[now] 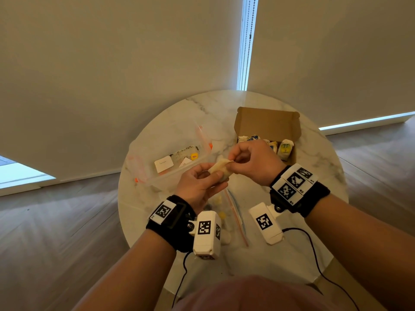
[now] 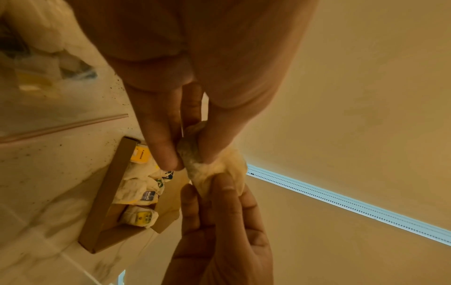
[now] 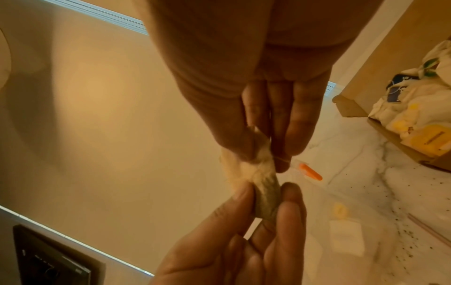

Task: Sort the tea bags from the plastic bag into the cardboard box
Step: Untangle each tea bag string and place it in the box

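Above the middle of the table, both hands hold one pale tea bag [image 1: 219, 168]. My left hand [image 1: 211, 175] pinches its lower end between thumb and fingers. My right hand [image 1: 232, 162] pinches the upper end. In the left wrist view the tea bag [image 2: 219, 169] bulges between the left hand [image 2: 189, 160] and the right hand [image 2: 207, 185]. In the right wrist view the right hand [image 3: 263, 160] grips the crumpled top of the tea bag [image 3: 266, 185]. The open cardboard box [image 1: 267, 122] stands at the back right with several tea bags [image 1: 285, 149] inside. A clear plastic bag [image 1: 233, 212] lies under my wrists.
A second clear bag [image 1: 170, 140] with orange slider ends lies at the back left, holding paper tags and tea crumbs. The round marble table [image 1: 314, 198] carries scattered dark crumbs [image 3: 400, 216]. Black cables hang off its near edge. Wooden floor surrounds it.
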The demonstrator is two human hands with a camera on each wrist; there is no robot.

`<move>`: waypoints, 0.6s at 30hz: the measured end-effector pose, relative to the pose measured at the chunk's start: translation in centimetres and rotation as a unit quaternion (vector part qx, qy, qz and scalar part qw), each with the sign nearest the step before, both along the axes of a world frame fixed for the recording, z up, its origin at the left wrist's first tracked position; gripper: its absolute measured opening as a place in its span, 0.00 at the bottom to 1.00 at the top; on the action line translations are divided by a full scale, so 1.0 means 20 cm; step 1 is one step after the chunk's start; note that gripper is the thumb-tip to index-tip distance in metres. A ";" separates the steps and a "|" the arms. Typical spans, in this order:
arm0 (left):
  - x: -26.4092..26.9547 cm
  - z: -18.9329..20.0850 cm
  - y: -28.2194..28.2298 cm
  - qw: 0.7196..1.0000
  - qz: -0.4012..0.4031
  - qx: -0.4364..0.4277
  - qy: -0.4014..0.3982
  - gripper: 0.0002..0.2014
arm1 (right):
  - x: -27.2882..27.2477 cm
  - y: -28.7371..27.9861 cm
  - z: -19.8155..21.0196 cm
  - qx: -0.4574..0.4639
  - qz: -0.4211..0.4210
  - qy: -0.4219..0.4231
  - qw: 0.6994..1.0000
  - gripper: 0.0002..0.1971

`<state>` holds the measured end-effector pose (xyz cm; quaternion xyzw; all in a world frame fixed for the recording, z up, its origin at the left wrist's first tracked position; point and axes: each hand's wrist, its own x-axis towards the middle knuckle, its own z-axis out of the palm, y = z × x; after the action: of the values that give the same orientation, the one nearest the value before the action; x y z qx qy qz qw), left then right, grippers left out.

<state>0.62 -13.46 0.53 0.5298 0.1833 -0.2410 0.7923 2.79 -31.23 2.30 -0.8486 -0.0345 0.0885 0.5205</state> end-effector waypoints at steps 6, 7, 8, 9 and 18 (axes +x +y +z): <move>0.01 -0.01 -0.02 0.999 0.002 0.048 0.002 0.10 | 0.04 -0.07 0.00 0.017 0.006 0.023 1.000 0.07; 0.01 -0.02 -0.02 0.998 0.004 0.057 0.004 0.10 | 0.06 -0.09 -0.01 0.012 -0.003 0.025 1.000 0.07; 0.02 -0.02 -0.02 0.998 0.007 0.063 0.007 0.10 | 0.08 -0.13 -0.01 -0.002 -0.015 0.025 1.000 0.06; 0.03 -0.02 -0.01 0.998 0.009 0.065 0.012 0.10 | 0.11 -0.16 -0.03 -0.022 -0.026 0.024 0.999 0.06; 0.07 -0.07 0.00 0.996 -0.009 0.080 0.029 0.06 | 0.36 -0.64 -0.25 -0.313 -0.097 0.040 0.944 0.07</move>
<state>2.08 -13.42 -0.90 0.5861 0.2204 -0.2484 0.7391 10.04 -44.10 -2.76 -0.9636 0.0984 0.0774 0.2362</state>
